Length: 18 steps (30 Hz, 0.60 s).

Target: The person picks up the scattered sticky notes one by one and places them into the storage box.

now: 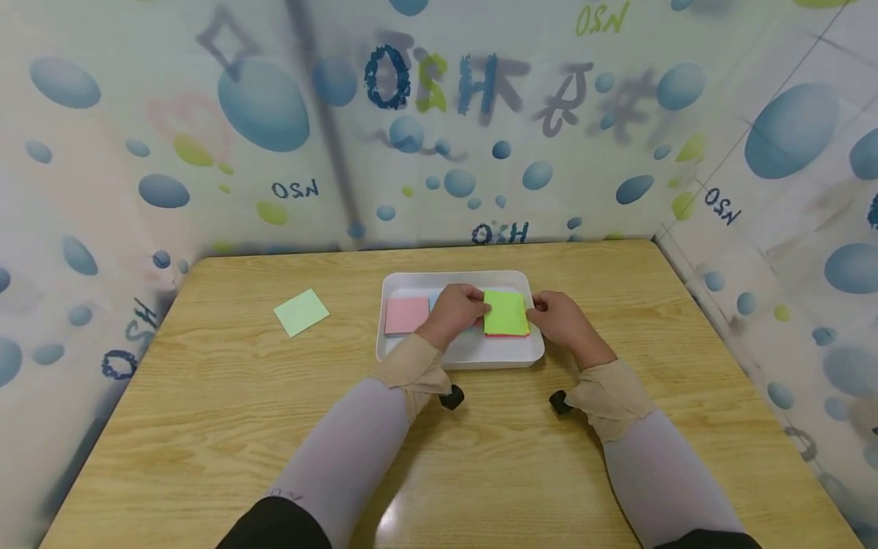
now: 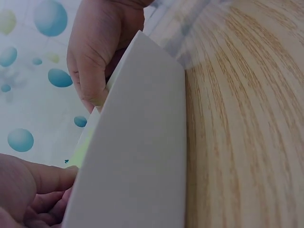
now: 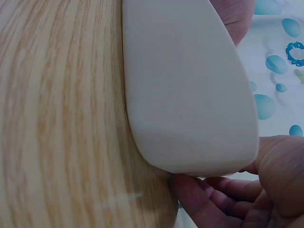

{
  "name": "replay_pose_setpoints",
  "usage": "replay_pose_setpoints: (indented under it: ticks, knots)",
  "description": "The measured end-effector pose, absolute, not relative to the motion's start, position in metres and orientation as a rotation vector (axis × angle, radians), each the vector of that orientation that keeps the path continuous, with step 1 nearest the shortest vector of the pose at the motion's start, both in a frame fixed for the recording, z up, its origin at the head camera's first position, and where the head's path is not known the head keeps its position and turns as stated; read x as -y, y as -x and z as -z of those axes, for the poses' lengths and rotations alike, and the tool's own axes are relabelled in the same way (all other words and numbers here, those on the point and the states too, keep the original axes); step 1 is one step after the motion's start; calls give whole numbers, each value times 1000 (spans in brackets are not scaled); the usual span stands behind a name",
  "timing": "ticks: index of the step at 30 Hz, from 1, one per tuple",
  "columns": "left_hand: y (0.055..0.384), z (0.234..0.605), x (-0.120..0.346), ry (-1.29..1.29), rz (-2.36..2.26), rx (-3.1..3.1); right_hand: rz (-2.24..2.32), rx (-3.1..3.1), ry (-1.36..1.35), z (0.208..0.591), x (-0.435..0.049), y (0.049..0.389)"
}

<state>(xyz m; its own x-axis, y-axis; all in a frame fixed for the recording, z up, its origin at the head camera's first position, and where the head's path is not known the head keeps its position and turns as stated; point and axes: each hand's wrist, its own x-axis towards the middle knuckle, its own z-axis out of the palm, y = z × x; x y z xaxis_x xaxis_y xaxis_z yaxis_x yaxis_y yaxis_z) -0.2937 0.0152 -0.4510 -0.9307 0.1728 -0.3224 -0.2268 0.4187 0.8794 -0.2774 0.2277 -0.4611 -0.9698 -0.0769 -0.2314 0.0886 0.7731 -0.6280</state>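
Note:
A yellow-green sticky note pad [image 1: 506, 311] with a red-pink layer showing at its lower edge overlaps the right end of a white tray [image 1: 480, 357]. My left hand [image 1: 456, 311] pinches the pad's left edge, thumb on top. On the opposite edge, my right hand [image 1: 564, 324] holds the pad beside the tray's right rim, its other fingers curled outside the wall. The tray wall [image 3: 185, 95] hides that hand's grip in the right wrist view. Inside the tray, a pink sticky note pad [image 1: 406, 316] lies at the left, and a blue one [image 1: 434, 300] is mostly covered by my left hand.
A pale green sticky note [image 1: 302, 313] lies on the wooden table [image 1: 206, 396], left of the tray. Behind the table's far edge stands a wall covering [image 1: 439, 168] patterned with blue and green ovals. Black wrist mounts [image 1: 451, 397] sit under both forearms.

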Motion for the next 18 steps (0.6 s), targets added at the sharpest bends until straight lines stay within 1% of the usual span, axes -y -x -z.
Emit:
replay_pose_setpoints:
  ticks: [18]
  knots:
    - [293,452,-15,47,-1493,-2334,1014,-2692,-25,460,-228,277]
